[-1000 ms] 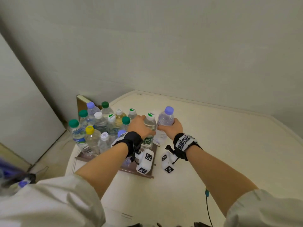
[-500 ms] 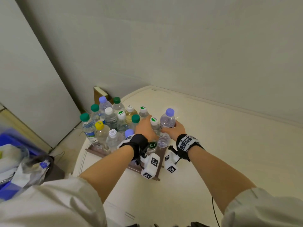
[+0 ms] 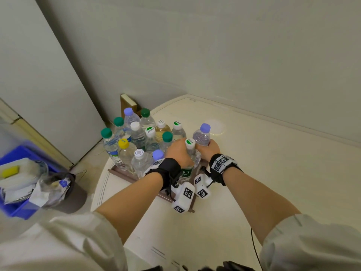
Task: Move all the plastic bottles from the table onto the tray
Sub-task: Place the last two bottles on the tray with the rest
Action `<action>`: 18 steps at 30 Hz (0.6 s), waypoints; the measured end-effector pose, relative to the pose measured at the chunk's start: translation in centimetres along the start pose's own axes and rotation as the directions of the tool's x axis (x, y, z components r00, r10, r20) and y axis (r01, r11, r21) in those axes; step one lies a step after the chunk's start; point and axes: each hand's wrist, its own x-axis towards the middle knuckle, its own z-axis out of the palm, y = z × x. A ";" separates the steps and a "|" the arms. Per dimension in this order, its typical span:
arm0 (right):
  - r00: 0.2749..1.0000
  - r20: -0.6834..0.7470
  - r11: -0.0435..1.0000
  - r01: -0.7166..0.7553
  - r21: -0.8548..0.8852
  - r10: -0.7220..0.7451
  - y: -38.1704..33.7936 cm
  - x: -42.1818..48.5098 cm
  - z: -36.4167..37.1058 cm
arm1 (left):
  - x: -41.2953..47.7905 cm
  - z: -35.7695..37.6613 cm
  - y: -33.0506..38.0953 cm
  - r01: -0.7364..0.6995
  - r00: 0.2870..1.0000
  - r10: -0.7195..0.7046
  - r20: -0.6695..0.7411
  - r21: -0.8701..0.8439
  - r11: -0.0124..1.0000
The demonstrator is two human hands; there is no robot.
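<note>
A brown tray (image 3: 119,173) sits at the left end of the cream table (image 3: 273,163) and carries several upright clear plastic bottles with green, white, yellow and purple caps. My left hand (image 3: 178,154) grips a bottle with a white-and-green cap and green label (image 3: 188,153) at the tray's right side. My right hand (image 3: 209,149) is closed around a clear bottle with a purple cap (image 3: 202,134), pressed against the left one at the tray's right edge. Whether its base rests on the tray is hidden by my hands.
A blue bin (image 3: 21,184) with papers and a round container stand on the floor to the left. A wall runs behind the table, and a brown board (image 3: 128,103) leans in the corner. A black cable (image 3: 254,245) hangs at the near edge.
The camera has shifted, bringing the blue bin into view. Both hands stay on their bottles; the purple-capped bottle has drawn closer to the green-labelled one by the tray's right edge.
</note>
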 end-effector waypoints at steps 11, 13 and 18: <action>0.992 0.100 0.990 -0.093 0.105 0.083 -0.4 -0.2 1.2 | 0.0 -0.3 -0.4 -0.080 0.997 0.078 -0.014 -0.186 0.979; 0.991 0.102 0.991 -0.097 0.094 0.087 -0.7 -1.0 1.1 | -0.2 -0.1 -0.3 -0.098 0.995 0.097 -0.017 -0.198 0.975; 0.992 0.102 0.990 -0.087 0.115 0.076 -0.9 -1.5 1.4 | -0.4 -0.3 0.0 -0.038 0.998 0.020 -0.057 -0.345 0.938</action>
